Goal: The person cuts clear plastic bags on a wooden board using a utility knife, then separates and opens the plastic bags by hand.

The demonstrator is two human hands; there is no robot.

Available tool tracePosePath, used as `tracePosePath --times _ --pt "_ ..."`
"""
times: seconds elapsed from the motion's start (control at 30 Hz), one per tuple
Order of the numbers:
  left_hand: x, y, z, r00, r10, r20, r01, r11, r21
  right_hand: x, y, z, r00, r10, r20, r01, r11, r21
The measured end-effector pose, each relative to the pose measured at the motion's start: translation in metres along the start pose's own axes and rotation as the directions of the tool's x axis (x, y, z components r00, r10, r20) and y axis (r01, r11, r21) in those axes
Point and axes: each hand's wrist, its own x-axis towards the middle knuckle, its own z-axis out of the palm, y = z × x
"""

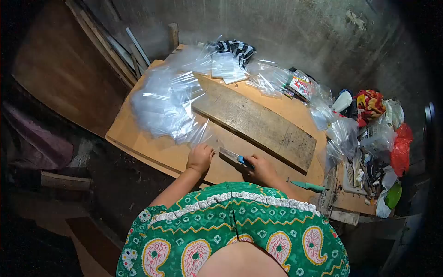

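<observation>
My right hand (261, 169) is closed round the blue and black handle of a knife (230, 155), its blade pointing left toward my other hand. My left hand (200, 158) is closed at the near edge of the pile of clear plastic bags (168, 104), and its fingers seem to pinch a bit of clear plastic. Beyond both hands a long wooden board (256, 122) lies slantwise on the table (134, 134). To the right of my right hand lies a knife with a green handle (308, 186).
At the table's back are a stack of clear sheets (227, 68), a black-and-white cloth (236, 48) and a printed packet (301, 86). On the right, a red plastic bag (401, 150), a patterned cloth (369, 105) and a basket (353, 177) crowd together. Planks lean at the left.
</observation>
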Motion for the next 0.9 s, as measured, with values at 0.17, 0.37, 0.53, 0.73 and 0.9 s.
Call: tracePosePath --times 0.17,0.37,0.53,0.73,0.9 --pt "0.0 0.007 0.0 0.998 0.017 0.057 -0.018 1.0 0.021 -0.001 -0.004 0.0 1.0 0.006 0.004 -0.006 0.999 -0.042" --pt "-0.006 0.027 -0.008 0.975 0.187 0.12 -0.167 0.973 -0.157 0.003 -0.009 0.007 0.993 0.102 -0.053 -0.103 0.994 -0.028" --pt "-0.015 0.011 0.01 0.944 0.104 0.313 0.024 0.924 -0.381 -0.004 0.015 0.024 0.994 -0.029 -0.105 0.014 0.989 -0.145" --pt "-0.002 0.032 -0.002 0.923 -0.265 0.278 0.194 0.947 0.257 -0.009 0.012 0.027 0.952 -0.204 -0.228 0.148 0.96 -0.238" --pt "0.005 0.042 -0.012 0.802 -0.408 0.437 0.25 0.893 0.374 0.001 0.016 0.028 0.951 -0.237 -0.2 0.185 0.95 -0.25"
